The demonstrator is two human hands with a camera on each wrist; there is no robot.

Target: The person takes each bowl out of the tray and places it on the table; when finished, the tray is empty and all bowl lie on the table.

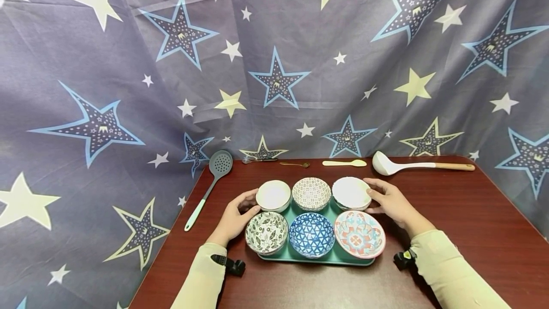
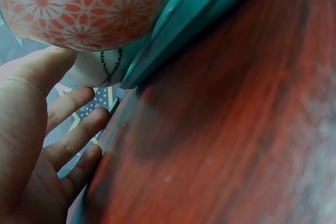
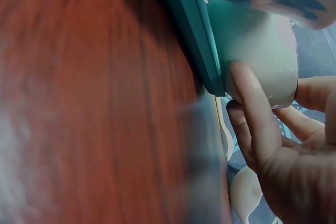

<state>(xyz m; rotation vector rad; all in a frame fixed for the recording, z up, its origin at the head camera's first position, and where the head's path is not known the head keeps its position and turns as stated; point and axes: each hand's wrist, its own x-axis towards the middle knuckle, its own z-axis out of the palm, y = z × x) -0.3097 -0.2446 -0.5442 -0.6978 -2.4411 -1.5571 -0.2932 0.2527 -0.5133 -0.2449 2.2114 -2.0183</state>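
Two rows of bowls stand on a teal tray (image 1: 317, 262). My left hand (image 1: 235, 216) is at the back-left white bowl (image 1: 273, 195); its fingers are spread and loosely bent, with fingertips by the bowl's side. My right hand (image 1: 392, 202) holds the back-right white bowl (image 1: 350, 192), thumb near the rim and fingers against its side. Between these is a brown-patterned bowl (image 1: 311, 193). In front are a leaf-patterned bowl (image 1: 267, 232) with an orange flowered outside (image 2: 89, 9), a blue triangle-patterned bowl (image 1: 311, 235) and a pink-and-blue floral bowl (image 1: 360, 234).
A grey slotted skimmer (image 1: 220, 163) lies at the table's left. Along the back edge are a small dark-handled spoon (image 1: 259, 160), a thin gold spoon (image 1: 295, 164), a cream spoon (image 1: 344, 163) and a white ladle (image 1: 386, 163) with a wooden handle. A star-printed cloth (image 1: 274, 123) hangs behind.
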